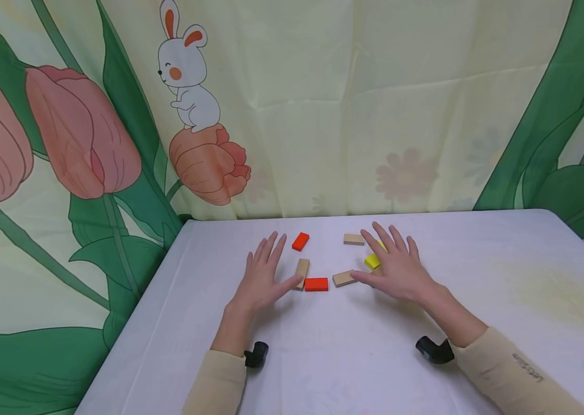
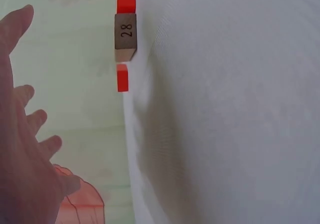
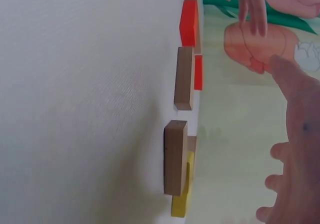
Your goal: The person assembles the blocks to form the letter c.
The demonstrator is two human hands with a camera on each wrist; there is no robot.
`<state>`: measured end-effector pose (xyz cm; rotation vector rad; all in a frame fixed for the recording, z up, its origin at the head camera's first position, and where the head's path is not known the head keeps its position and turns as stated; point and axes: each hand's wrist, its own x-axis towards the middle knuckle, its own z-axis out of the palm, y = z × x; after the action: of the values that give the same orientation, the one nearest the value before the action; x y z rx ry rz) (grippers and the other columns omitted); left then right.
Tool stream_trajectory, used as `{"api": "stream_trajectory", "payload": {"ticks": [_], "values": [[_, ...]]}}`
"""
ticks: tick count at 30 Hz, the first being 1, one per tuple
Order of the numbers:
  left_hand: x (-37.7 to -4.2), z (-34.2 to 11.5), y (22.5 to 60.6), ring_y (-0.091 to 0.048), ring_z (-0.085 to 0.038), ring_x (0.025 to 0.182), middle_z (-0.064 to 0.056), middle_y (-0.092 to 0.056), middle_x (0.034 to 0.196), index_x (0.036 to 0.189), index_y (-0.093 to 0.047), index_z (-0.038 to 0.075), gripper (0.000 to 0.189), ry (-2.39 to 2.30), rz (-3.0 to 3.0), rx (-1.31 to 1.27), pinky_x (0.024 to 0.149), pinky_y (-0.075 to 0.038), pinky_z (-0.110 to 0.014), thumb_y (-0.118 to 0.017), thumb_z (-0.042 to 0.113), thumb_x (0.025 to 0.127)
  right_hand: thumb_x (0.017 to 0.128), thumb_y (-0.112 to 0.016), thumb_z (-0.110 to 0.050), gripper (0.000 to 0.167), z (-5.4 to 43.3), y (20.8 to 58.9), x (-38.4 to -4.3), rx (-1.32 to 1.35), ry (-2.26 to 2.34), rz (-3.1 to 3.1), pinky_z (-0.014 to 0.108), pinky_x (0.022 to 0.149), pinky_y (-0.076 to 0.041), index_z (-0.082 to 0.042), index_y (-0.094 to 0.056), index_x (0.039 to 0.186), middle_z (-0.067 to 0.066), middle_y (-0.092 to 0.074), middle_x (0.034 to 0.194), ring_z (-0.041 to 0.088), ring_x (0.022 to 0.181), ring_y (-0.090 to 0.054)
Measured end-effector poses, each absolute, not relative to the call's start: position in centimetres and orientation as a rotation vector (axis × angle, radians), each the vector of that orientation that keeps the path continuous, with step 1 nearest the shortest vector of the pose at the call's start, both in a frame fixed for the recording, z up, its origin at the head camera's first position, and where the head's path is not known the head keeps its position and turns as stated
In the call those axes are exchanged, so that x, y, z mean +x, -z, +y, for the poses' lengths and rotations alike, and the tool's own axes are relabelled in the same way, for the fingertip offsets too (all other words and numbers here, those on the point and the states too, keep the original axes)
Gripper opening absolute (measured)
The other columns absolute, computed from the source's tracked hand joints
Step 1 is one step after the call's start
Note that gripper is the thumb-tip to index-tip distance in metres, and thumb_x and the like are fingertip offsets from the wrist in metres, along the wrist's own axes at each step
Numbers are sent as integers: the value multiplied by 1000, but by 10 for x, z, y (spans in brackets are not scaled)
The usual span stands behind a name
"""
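My left hand (image 1: 260,282) hovers over the table with its fingers spread, holding nothing. In the head view its thumb overlaps a plain wooden block (image 1: 302,268); the left wrist view shows a gap between the hand and the blocks. Beside that block lies a red block (image 1: 316,285). My right hand (image 1: 399,271), also spread and holding nothing, is raised over the right-hand blocks. It partly covers a yellow block (image 1: 371,261) and the end of a wooden block (image 1: 342,279). Another wooden block (image 3: 175,159), mostly hidden in the head view, shows in the right wrist view.
Farther back lie a red block (image 1: 300,241) and a wooden block (image 1: 353,239). A white cloth covers the table (image 1: 323,357). Behind it hangs a curtain (image 1: 297,115) printed with tulips and a rabbit. A black camera sits at each wrist.
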<state>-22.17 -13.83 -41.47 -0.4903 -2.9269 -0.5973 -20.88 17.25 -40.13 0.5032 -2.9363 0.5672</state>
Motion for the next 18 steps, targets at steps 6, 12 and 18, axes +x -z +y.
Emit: {"api": "stream_trajectory", "payload": {"ticks": [6, 12, 18], "values": [[-225, -141, 418, -10, -28, 153, 1, -11, 169, 163, -16, 26, 94, 750, -2894, -560, 120, -9, -57, -65, 56, 90, 89, -63, -65, 95, 163, 404, -213, 516, -615, -2917, 70, 114, -3, -15, -26, 161, 16, -13, 166, 46, 149, -5], [-227, -142, 422, -15, -26, 151, 2, -12, 168, 163, -20, 28, 93, 833, -2863, -611, 117, -23, -56, -70, 52, 88, 89, -64, -63, 92, 156, 407, -215, 553, -677, -2881, 69, 114, -5, -16, -29, 160, 16, -16, 166, 45, 150, -7], [-230, -143, 427, -17, -23, 151, 6, -12, 168, 162, -22, 32, 91, 920, -2856, -632, 108, -39, -58, -71, 50, 87, 89, -67, -59, 90, 152, 413, -217, 602, -735, -2832, 67, 115, -8, -15, -32, 159, 16, -20, 165, 44, 149, -11]]}}
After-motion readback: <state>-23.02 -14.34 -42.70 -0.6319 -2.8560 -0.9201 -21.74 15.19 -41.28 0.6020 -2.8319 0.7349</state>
